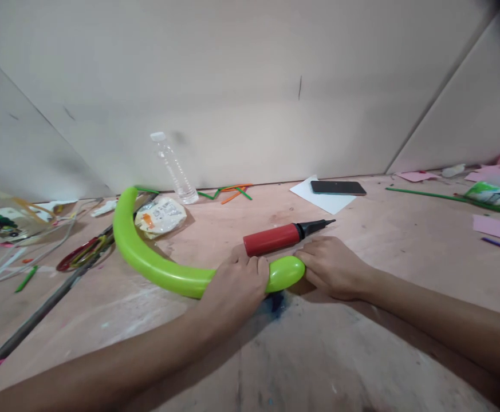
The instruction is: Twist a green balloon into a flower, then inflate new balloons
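Observation:
A long inflated green balloon (164,272) curves from the back left toward the middle of the table. My left hand (237,286) is wrapped round it near its right end, with a short rounded section showing beyond the fingers. At the tip of that section my right hand (333,266) is closed, pinching the balloon's end; the pinched part is hidden by the fingers. Just behind both hands lies a red hand pump (273,238) with a black nozzle pointing right.
Behind stand a clear bottle (174,169) and a crumpled packet (161,216). A phone (338,187) rests on white paper (318,199). Scissors (82,254) and a printed bag (9,212) lie left; pink papers (492,227) and a green-labelled bottle (494,194) are right.

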Action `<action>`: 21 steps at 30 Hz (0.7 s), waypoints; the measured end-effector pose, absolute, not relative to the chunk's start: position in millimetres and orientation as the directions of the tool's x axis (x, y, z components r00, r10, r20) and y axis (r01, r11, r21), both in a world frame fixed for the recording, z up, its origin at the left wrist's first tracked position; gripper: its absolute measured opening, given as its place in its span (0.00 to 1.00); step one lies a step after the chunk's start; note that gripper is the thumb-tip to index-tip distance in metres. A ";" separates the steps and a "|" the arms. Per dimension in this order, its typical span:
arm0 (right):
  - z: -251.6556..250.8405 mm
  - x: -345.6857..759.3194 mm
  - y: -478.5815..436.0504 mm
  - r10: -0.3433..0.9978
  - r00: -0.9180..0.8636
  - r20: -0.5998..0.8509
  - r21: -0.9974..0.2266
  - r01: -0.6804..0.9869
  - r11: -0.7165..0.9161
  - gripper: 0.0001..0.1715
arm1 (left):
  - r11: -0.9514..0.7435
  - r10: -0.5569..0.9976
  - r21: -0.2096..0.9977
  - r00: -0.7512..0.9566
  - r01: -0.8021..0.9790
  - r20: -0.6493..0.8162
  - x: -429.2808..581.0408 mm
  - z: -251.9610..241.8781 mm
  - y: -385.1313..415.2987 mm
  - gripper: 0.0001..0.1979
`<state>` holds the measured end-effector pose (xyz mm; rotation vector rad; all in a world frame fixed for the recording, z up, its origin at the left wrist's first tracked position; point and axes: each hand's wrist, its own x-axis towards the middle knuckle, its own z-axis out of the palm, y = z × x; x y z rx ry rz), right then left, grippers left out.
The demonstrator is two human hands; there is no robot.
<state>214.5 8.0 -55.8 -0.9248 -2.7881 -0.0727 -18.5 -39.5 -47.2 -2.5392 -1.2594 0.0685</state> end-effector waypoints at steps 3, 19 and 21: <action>-48.4 215.1 7.1 0.589 -0.787 0.181 -0.083 0.585 0.807 0.14 | -0.576 0.786 -0.280 0.614 0.768 0.071 -19.2 -46.9 -38.9 0.07; 3.7 219.8 -3.9 0.592 -0.803 -0.069 -0.268 0.587 0.764 0.16 | -0.698 0.702 -0.201 0.712 0.687 -0.003 -11.2 -41.0 -39.8 0.07; -1.2 218.4 -3.6 0.584 -0.812 0.009 -0.180 0.573 0.800 0.14 | -0.692 0.708 -0.203 0.706 0.692 -0.007 -11.1 -40.5 -39.4 0.08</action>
